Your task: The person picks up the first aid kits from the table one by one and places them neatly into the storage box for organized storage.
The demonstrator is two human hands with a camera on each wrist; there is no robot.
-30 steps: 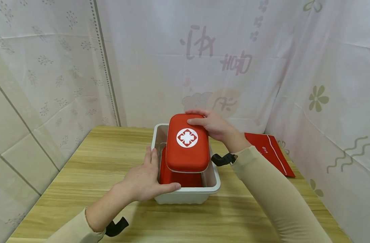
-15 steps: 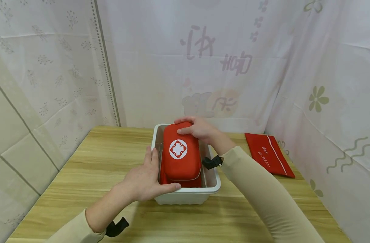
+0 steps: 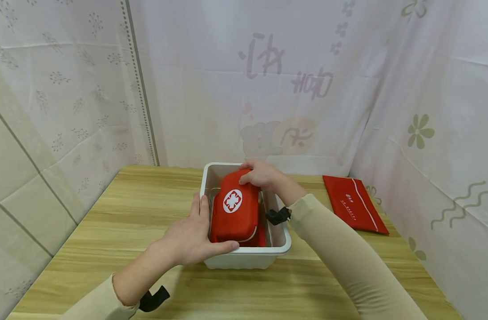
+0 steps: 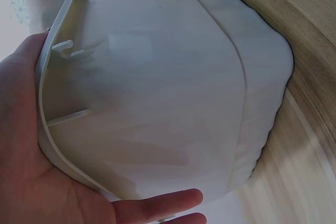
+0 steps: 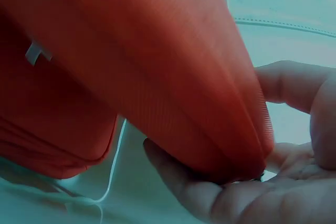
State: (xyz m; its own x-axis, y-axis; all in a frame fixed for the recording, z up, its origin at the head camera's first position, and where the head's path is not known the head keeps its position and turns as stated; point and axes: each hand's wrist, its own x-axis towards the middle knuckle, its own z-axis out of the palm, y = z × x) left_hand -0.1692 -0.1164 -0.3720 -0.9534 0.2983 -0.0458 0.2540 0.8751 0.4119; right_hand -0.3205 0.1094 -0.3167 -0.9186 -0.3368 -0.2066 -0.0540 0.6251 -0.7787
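Observation:
A red first-aid case (image 3: 236, 217) with a white cross badge tilts inside a white plastic bin (image 3: 281, 250). At the case's far right corner my right hand (image 3: 264, 173) grips it, thumb on top and fingers round the far edge; the right wrist view shows the case (image 5: 173, 77) between thumb and fingers. Beneath it lies another red item (image 5: 47, 108), mostly hidden in the head view. My left hand (image 3: 189, 238) rests on the bin's near left corner, thumb along the front rim. In the left wrist view its fairly straight fingers (image 4: 163, 205) touch the bin's outer wall (image 4: 157, 93).
A flat red pouch (image 3: 353, 204) with white print lies on the wooden table (image 3: 127, 222) to the right of the bin. Patterned curtains (image 3: 211, 89) hang behind and at both sides. A thin white cord (image 5: 116, 156) runs inside the bin beside the lower red item.
My right hand has brought the first-aid case down and left into the bin, and the case has tilted, its left side lower. My left hand stays in place.

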